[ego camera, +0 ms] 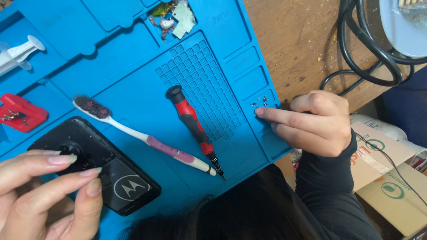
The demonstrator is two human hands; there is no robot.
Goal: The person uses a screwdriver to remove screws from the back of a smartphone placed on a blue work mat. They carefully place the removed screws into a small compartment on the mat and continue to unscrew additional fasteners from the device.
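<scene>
Blue silicone repair mat (133, 84) covers most of the wooden bench in your head view. Your right hand (311, 122) rests at the mat's right edge, forefinger stretched out flat, its tip pressed into the small tray holding the tiny screws (260, 102); nothing is pinched. The screws lie just beyond that fingertip, up and slightly left. Your left hand (40, 191) steadies the black phone (95, 164) at lower left, fingers loosely spread on it. Between both hands lie the red screwdriver (194, 129) and toothbrush (142, 135), well apart from the screws.
</scene>
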